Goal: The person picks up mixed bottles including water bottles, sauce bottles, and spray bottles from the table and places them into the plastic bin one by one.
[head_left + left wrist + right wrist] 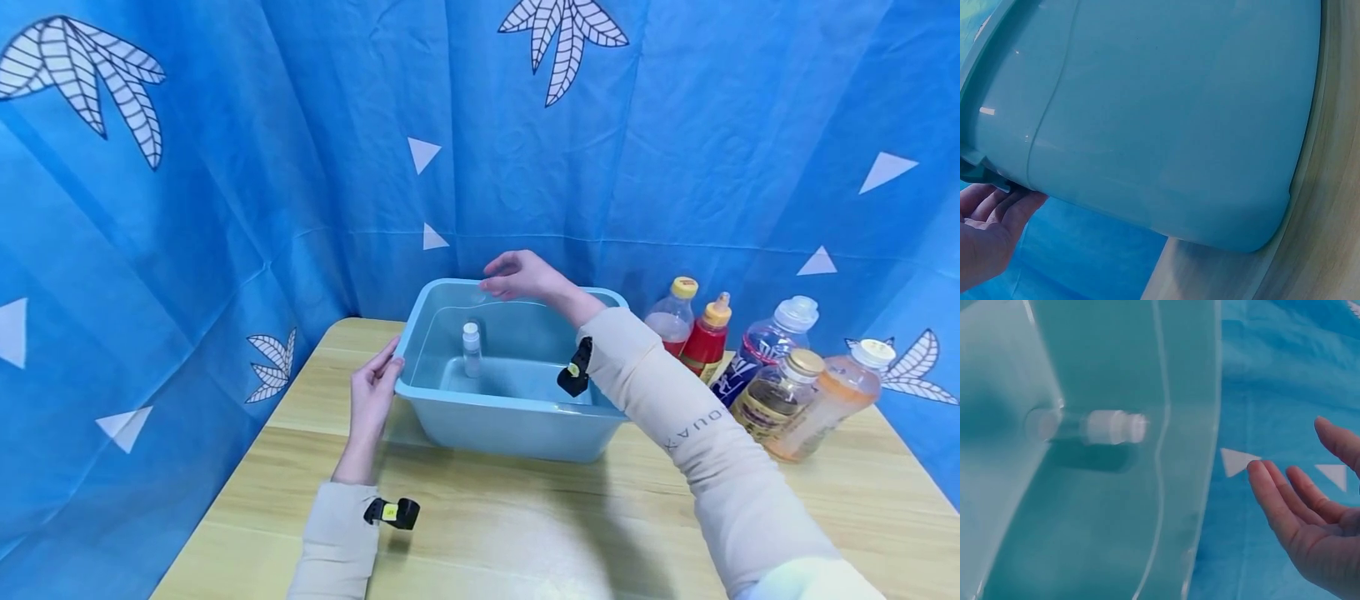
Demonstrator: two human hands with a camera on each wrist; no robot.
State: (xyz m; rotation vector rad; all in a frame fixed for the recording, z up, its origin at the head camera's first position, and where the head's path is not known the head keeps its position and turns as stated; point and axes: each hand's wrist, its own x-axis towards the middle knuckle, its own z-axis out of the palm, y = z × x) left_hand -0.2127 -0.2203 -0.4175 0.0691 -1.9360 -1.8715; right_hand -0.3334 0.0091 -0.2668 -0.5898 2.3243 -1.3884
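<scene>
A light blue plastic basin (pixel 510 429) stands on the wooden table. My left hand (pixel 372 392) grips its left rim, thumb on top and fingers under the edge; the left wrist view shows those fingers (pixel 1019 209) below the lip. Inside the basin, a small clear bottle with a white cap (pixel 471 346) stands upright near the back wall. Above the back rim is my right hand (pixel 528 277), holding nothing, its fingers loosely bent and apart from the thumb. In the right wrist view the small bottle (pixel 1113 427) is well away from the fingertips.
Right of the basin stand several bottles: one with a yellow cap (pixel 670 317), a red squeeze bottle (pixel 705 342), a dark blue-labelled one (pixel 757 354), a gold-capped one (pixel 776 396) and an orange-tinted one (pixel 828 408). A blue curtain (pixel 525 183) hangs behind the table (pixel 480 533).
</scene>
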